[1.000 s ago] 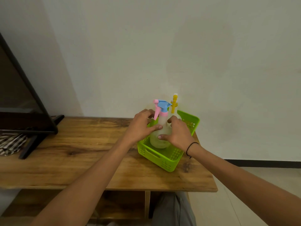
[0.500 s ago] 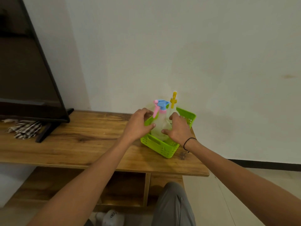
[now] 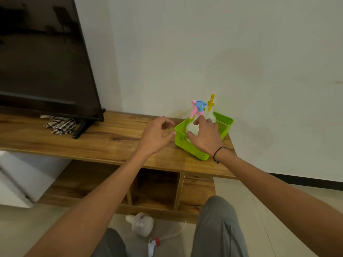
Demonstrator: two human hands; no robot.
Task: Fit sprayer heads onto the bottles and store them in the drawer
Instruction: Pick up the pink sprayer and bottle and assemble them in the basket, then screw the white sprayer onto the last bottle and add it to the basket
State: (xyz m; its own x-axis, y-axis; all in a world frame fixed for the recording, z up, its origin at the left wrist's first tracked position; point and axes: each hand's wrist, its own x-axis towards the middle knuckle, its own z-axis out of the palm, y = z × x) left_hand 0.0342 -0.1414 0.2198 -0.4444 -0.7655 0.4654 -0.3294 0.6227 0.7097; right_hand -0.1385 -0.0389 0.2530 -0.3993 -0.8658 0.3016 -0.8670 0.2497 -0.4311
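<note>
At the right end of the wooden TV bench, a green slotted basket is seen, set at an angle near the bench's right edge. Two translucent bottles stand upright inside it: a nearer one with a pink-and-blue trigger sprayer, a farther one with a yellow sprayer head; both heads appear fitted. On the floor near the knees, a third bottle lies on its side with a loose sprayer head and its dip tube beside it, not yet joined

The right hand is laid against the nearer bottle's body, fingers spread over it; whether it is actually gripped cannot be told. The left hand is loosely open, fingers curled, holding nothing, just left of the basket's near-left corner; contact with the rim cannot be confirmed

Step in hand, as judged: the basket or its bottles are being taken up for storing. No closed drawer front can be made out; only open compartments are seen under the bench top

Notes for doing it well:
- basket to be gripped at two opposite rims, kept level, since tall bottles are likely to topple
- sprayer triggers not to be pressed
- the floor bottle to be fitted before storage is counted complete
</note>
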